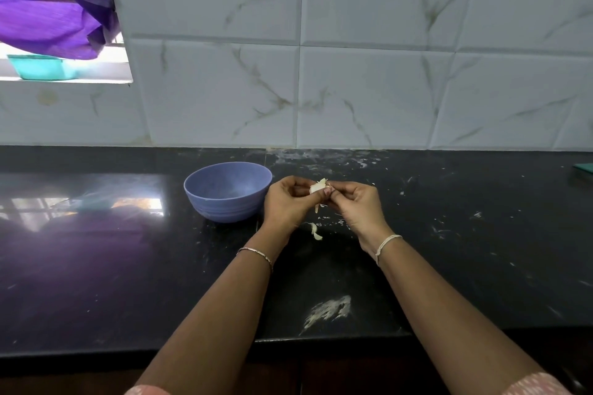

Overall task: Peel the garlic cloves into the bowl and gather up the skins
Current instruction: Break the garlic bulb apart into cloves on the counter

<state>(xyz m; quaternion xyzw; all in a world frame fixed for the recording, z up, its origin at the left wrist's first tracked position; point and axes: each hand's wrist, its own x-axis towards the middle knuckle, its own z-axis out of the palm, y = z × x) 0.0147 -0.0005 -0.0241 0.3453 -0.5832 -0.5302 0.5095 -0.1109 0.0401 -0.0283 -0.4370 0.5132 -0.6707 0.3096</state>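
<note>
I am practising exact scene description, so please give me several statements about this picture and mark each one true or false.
1. The left hand and the right hand both pinch one garlic clove. True.
2. The bowl is red. False: it is blue.
3. The bowl stands to the right of the hands. False: it stands to their left.
4. A piece of skin lies on the countertop below the hands. True.
5. Both wrists are bare. False: the left one wears a bracelet and the right one a thread band.
</note>
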